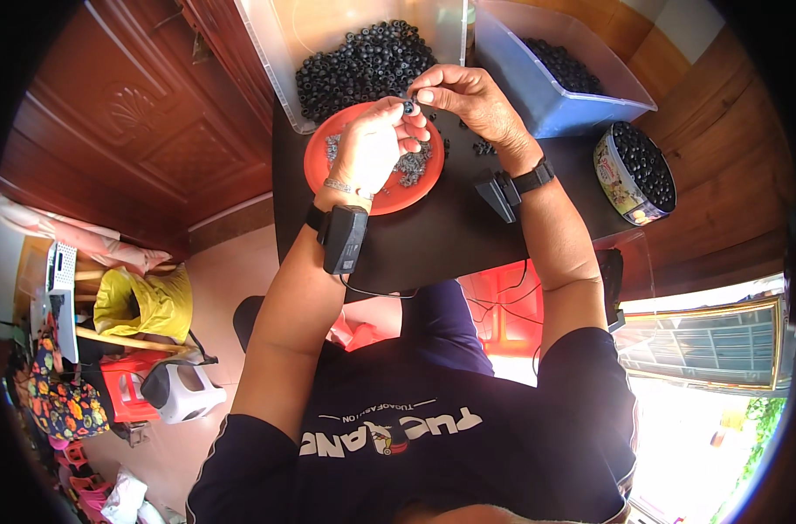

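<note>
My left hand (373, 144) is over a red-orange plate (313, 166) and pinches a small black round part (408, 108) between thumb and forefinger; its other fingers curl loosely. Just above it, the thumb and forefinger of my right hand (475, 100) press together close to that part. Whatever sits between my right fingertips is too small to make out. Small grey pieces (413, 168) lie spread in the plate, partly hidden by my left hand. Behind the plate, a clear plastic bin (271, 61) holds a heap of black ring-shaped parts (363, 65).
A bluish translucent bin (559, 112) with more black parts stands at the back right. Nearer, a round tub (614, 182) is full of black pieces. Loose parts (483, 148) dot the dark table (398, 249). A thin cable (376, 291) hangs near the table's front edge.
</note>
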Demonstrator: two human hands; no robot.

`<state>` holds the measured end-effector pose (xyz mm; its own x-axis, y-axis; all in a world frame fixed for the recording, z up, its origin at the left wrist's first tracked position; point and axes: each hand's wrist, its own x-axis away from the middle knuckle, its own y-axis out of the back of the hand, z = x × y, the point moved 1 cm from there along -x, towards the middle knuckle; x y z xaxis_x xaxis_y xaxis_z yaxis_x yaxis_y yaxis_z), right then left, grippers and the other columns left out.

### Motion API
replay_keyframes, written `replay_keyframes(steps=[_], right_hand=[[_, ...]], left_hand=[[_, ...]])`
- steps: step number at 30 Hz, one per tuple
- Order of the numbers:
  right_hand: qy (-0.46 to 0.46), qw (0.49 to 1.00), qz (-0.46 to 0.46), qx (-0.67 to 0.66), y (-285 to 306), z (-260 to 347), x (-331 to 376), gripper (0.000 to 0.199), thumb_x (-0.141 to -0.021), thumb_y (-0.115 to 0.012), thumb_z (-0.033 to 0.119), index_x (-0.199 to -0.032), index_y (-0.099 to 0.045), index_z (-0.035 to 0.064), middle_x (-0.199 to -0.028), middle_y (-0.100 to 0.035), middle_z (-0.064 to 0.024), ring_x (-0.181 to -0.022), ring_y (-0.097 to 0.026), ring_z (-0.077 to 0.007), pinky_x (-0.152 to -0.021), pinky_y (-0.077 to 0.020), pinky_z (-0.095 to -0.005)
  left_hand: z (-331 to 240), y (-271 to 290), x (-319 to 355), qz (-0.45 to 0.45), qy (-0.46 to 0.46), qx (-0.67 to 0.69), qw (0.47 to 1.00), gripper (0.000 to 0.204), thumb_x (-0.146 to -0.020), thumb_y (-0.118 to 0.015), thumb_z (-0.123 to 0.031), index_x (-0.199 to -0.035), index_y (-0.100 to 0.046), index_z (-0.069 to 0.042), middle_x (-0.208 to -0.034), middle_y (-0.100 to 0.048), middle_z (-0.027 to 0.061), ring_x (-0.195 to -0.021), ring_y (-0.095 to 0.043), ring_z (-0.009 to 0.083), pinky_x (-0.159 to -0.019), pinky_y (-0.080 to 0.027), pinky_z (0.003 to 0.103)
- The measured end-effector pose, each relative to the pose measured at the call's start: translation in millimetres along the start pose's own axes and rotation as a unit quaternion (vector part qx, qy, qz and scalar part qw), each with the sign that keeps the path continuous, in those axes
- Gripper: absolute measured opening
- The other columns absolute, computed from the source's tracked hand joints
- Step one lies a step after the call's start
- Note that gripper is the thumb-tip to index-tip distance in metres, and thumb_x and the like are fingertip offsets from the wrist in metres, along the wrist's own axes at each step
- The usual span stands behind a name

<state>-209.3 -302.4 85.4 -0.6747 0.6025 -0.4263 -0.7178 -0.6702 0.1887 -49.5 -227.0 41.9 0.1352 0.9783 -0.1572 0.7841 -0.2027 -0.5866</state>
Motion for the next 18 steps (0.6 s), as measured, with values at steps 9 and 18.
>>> replay_keyframes(steps=[9, 18], right_hand=[[-0.018, 0.999, 0.001, 0.040, -3.7, -4.3, 0.0, 0.015, -0.087, -0.065, 0.014, -0.095, -0.066, 0.0011, -0.088, -0.066, -0.0023, -0.083, -0.061, -0.0094, -0.078, -0.0495, -0.0242], [0.095, 0.960, -0.034, 0.260, -15.4, 10.1, 2.3, 0.020, -0.079, -0.072, 0.013, -0.097, -0.066, 0.0043, -0.091, -0.065, -0.0047, -0.083, -0.062, -0.0140, -0.072, -0.0496, -0.0266]], left_hand=[[3.4, 5.0, -1.8, -0.024, 0.013, -0.012, 1.000, 0.018, -0.090, -0.050, -0.022, -0.089, -0.057, -0.005, -0.087, -0.062, 0.0080, -0.079, -0.061, 0.0205, -0.069, -0.046, 0.031], [2.5, 4.7, -1.4, -0.057, 0.000, 0.008, 0.998, 0.016, -0.092, -0.049, -0.021, -0.092, -0.056, -0.006, -0.089, -0.061, 0.0079, -0.078, -0.061, 0.0207, -0.068, -0.046, 0.032]])
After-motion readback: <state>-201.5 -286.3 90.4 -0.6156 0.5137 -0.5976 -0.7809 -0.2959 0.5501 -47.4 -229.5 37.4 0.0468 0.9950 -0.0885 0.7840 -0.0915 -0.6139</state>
